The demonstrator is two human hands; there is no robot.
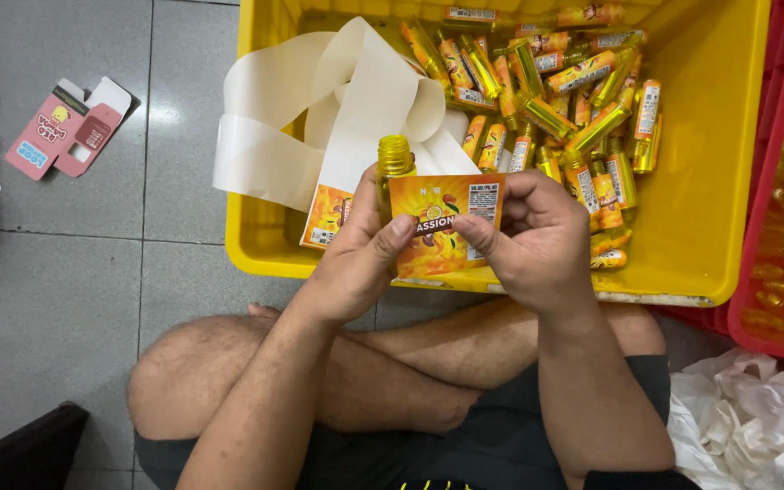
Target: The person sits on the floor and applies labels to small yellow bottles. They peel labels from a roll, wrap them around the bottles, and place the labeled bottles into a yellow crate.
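Holding a small yellow bottle (395, 163) up in front of the body, both hands work at an orange label (444, 225) that lies across the bottle's front. The left hand (360, 259) is closed around the bottle from the side, with its thumb pressed on the label's left part. The right hand (528, 240) pinches the label's right edge between thumb and fingers (475, 231). So both hands are shut on something, and neither is loose.

The bottle stands upright, its yellow cap poking out above the fingers. It looks light and hard, and its smooth side could be slippery, so a firm hold round the middle seems best. The label is thin and bendy, like paper. I think it would crease or tear if pulled hard, so it is safest held by its edges.

Just past the fingers sits a big yellow crate (728, 181). Inside it, beyond the right hand, lies a pile of bottles (573, 100) that already wear labels. Beyond the left hand, a long white backing strip (319, 109) loops and curls over the crate's wall.

Far off to the left of the hands, a flat pink box (65, 132) lies on the grey floor (65, 290). To the right, below the hands, is crumpled white plastic (755, 417).
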